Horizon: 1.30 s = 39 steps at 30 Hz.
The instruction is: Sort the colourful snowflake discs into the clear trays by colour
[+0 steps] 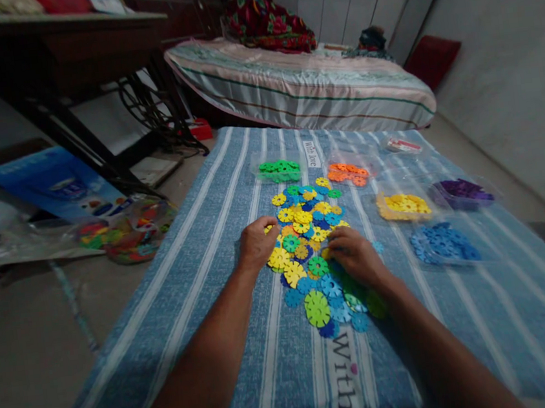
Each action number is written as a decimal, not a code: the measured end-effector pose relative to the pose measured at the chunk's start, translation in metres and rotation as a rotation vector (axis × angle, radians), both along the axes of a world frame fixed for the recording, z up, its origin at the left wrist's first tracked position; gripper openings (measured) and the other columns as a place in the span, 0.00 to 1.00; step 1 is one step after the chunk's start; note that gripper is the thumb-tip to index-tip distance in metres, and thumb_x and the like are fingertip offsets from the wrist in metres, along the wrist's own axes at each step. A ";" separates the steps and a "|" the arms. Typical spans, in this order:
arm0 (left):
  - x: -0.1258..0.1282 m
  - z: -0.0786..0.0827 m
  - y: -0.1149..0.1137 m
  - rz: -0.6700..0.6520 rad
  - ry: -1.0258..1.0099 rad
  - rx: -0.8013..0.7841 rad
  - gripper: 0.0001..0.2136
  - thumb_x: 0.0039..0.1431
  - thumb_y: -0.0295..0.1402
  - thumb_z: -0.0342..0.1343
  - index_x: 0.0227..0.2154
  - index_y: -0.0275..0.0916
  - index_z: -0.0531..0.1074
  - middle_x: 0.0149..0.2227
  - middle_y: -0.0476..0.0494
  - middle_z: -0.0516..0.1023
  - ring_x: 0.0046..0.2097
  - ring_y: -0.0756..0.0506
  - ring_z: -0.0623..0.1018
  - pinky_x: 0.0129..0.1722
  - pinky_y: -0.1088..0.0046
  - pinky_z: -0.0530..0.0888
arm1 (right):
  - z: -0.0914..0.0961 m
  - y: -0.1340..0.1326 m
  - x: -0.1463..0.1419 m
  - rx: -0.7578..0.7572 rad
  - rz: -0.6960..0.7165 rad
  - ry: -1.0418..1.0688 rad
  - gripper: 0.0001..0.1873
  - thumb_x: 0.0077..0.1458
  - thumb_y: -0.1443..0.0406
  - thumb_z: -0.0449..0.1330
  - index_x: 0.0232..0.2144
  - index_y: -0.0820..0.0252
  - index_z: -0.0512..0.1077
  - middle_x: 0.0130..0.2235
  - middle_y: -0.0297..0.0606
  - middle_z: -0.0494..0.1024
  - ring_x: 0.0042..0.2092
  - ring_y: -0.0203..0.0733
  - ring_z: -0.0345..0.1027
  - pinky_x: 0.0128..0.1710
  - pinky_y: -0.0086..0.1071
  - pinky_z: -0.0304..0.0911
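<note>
A loose pile of notched plastic discs (300, 217) in yellow, blue, green and a few orange lies on a blue striped cloth. My left hand (257, 241) is at the pile's left edge, its fingers pinched together, with a bit of yellow disc showing at the tips. Over the right side of the pile, my right hand (353, 254) has its fingers curled down, a yellow disc (326, 253) at their tips. My right hand and forearm hide some discs. A large lime-green disc (317, 308) lies near the front of the pile.
Clear plastic boxes hold sorted discs: green (279, 171), orange (348, 173), yellow (404, 206), purple (463, 192) and blue (442, 243). A clear container (402, 145) stands at the back right. Beyond are a bed (309, 86) and, left, a sewing-machine table (54, 26).
</note>
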State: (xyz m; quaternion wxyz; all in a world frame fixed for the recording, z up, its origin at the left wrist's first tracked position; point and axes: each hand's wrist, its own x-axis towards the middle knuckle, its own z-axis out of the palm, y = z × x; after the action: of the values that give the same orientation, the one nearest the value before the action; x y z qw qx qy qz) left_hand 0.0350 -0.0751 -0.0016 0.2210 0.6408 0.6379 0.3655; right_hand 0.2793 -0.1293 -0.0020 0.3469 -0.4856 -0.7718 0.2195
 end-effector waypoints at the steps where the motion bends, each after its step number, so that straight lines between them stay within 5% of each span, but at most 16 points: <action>1: 0.000 0.000 0.000 -0.002 0.003 -0.001 0.11 0.53 0.36 0.53 0.34 0.42 0.78 0.38 0.49 0.83 0.43 0.44 0.80 0.47 0.72 0.74 | 0.002 0.000 0.000 -0.037 0.003 0.058 0.08 0.53 0.68 0.58 0.26 0.55 0.76 0.39 0.40 0.79 0.46 0.47 0.71 0.50 0.42 0.66; 9: -0.001 0.000 0.000 -0.004 0.010 0.009 0.10 0.52 0.35 0.53 0.32 0.41 0.78 0.36 0.49 0.83 0.41 0.45 0.80 0.45 0.73 0.73 | 0.025 -0.002 0.002 -0.353 -0.034 0.285 0.10 0.51 0.62 0.58 0.28 0.56 0.80 0.30 0.33 0.82 0.34 0.43 0.75 0.39 0.35 0.69; 19: -0.001 -0.001 0.003 -0.006 0.028 0.025 0.11 0.52 0.37 0.54 0.33 0.39 0.79 0.38 0.47 0.83 0.42 0.44 0.80 0.47 0.72 0.73 | 0.034 -0.005 0.000 -0.334 0.125 0.200 0.10 0.52 0.67 0.58 0.30 0.54 0.81 0.33 0.32 0.82 0.37 0.41 0.75 0.40 0.35 0.69; 39: -0.001 -0.002 0.004 0.001 0.040 0.031 0.10 0.51 0.37 0.54 0.32 0.40 0.78 0.36 0.48 0.83 0.41 0.44 0.80 0.46 0.71 0.73 | 0.029 -0.005 0.002 -0.367 0.144 0.184 0.10 0.53 0.69 0.59 0.33 0.56 0.81 0.36 0.34 0.83 0.38 0.41 0.76 0.44 0.35 0.69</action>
State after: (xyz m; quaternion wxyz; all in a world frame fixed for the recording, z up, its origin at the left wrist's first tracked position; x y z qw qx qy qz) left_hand 0.0341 -0.0708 -0.0036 0.1982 0.6509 0.6369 0.3625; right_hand 0.2814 -0.1338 0.0272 0.3051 -0.4621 -0.7168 0.4237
